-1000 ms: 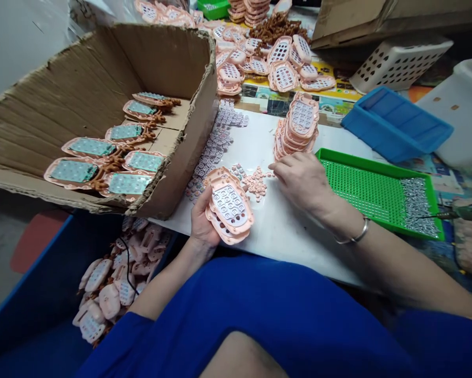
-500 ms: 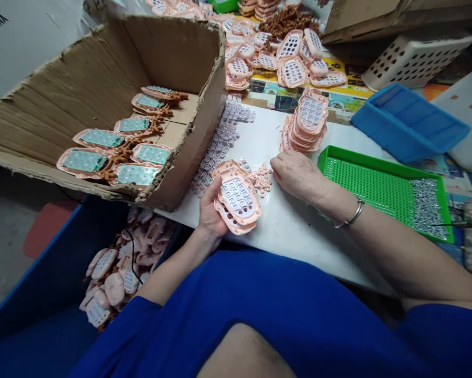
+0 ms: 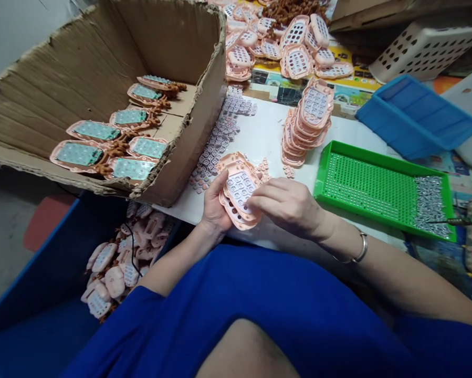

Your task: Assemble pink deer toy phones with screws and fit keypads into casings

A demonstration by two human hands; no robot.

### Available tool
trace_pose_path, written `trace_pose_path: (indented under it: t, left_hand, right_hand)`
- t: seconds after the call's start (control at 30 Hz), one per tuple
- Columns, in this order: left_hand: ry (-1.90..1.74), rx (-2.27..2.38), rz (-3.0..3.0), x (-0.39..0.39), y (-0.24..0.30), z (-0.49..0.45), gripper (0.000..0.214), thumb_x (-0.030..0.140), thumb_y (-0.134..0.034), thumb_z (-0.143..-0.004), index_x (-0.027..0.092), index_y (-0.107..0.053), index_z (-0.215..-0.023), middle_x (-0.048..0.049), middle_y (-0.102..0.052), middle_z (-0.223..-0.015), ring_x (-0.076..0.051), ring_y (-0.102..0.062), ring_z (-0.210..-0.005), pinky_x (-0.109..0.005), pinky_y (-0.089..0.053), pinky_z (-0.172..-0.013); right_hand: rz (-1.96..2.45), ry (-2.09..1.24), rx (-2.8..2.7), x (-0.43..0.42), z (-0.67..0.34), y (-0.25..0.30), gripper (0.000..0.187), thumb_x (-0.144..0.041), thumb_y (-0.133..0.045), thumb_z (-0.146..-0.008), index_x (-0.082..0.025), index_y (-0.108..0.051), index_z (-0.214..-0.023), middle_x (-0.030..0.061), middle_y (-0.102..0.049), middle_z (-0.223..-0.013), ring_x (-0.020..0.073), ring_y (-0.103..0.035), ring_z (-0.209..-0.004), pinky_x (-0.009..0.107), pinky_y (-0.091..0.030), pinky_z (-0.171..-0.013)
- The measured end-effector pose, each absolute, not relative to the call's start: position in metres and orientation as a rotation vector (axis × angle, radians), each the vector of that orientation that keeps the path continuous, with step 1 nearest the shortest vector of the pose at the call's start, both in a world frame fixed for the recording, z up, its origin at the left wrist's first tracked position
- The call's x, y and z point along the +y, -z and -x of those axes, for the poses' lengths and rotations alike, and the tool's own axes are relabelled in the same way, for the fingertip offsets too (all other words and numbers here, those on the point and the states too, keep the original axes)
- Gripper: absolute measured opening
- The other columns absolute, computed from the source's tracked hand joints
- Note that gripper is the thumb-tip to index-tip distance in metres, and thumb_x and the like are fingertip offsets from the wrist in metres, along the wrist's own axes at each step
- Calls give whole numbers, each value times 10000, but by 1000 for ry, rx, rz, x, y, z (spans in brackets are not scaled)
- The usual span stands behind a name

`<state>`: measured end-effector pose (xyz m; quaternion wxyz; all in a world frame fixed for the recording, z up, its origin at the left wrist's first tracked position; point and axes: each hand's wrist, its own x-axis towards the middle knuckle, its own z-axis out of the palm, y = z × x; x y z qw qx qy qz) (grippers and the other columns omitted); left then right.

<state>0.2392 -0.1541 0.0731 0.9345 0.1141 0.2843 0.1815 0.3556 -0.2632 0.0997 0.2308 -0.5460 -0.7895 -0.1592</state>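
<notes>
My left hand (image 3: pixel 217 207) is closed around the edge of two pink plastic toy phone shells (image 3: pixel 239 184), one overlapping the other. White keypad pieces sit in the upper shell, while holes show in the lower one. The fingers of my right hand (image 3: pixel 293 206) are pinched together over the right lower side of the upper shell, and what they hold, if anything, is hidden. Small pink button pieces (image 3: pixel 289 171) lie on the table just beyond. Behind them stands a stack of pink shells (image 3: pixel 308 121), the top one fitted with a white keypad.
On the left, a cardboard box (image 3: pixel 172 184) holds shells with green circuit boards. A green tray (image 3: pixel 362 181) of screws (image 3: pixel 430 202) and a blue bin (image 3: pixel 417 118) stand at right. White keypads (image 3: pixel 216 142) line the table beside the box. Below left, a blue container (image 3: pixel 54 268) holds assembled pieces.
My right hand has moved from the small pink button pieces near the stack down and left to the upper shell. My left hand still holds both shells.
</notes>
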Motion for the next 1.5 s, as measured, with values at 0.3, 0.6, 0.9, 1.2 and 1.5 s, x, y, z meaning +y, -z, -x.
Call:
trace_pose_path:
  t: [0.3, 0.6, 0.9, 1.2, 1.5]
  left_hand:
    - [-375, 603, -196, -154, -78, -239, 496, 433, -455, -907, 133, -655, -1248, -123, -748, -1155, -311, -642, -1213, -461, -480, -1072]
    - [-398, 621, -201, -155, -79, -239, 484, 407, -420, -925, 135, -664, -1242, -118, -752, -1147, -309, -660, -1182, -469, -484, -1064]
    - [-399, 636, -200, -156, -82, -240, 474, 402, -441, -918, 136, -670, -1237, -118, -760, -1121, -303, -675, -1155, -459, -489, -1058]
    - [-388, 641, -196, -155, -82, -241, 474, 399, -454, -903, 132, -662, -1235, -112, -761, -1119, -307, -671, -1162, -445, -498, -1043]
    - [-359, 584, -212, -150, -77, -238, 545, 431, -479, -886, 126, -602, -1321, -126, -755, -1142, -315, -678, -1148, -467, -484, -1054]
  right_hand:
    - [1370, 403, -2227, -266, -352, -98, 308, -100, -398, -1032, -98, -676, -898, 80, -711, -784, 168, -600, -730, 292, -511, -656]
    - [1386, 366, -2296, -275, -354, -95, 320, -324, -432, -1054, -102, -662, -1040, 106, -703, -905, 207, -610, -886, 382, -544, -803]
    - [1347, 376, -2248, -278, -355, -87, 198, -226, -528, -1015, -105, -680, -1054, 110, -743, -1017, 213, -651, -976, 410, -566, -855]
    - [1443, 472, -2220, -276, -348, -86, 204, -118, -473, -1009, -83, -671, -1047, 105, -742, -938, 212, -662, -910, 407, -586, -844]
    - [1329, 482, -2267, -283, -358, -85, 198, -90, -529, -981, -119, -696, -1084, 108, -755, -1095, 199, -705, -1055, 414, -612, -927]
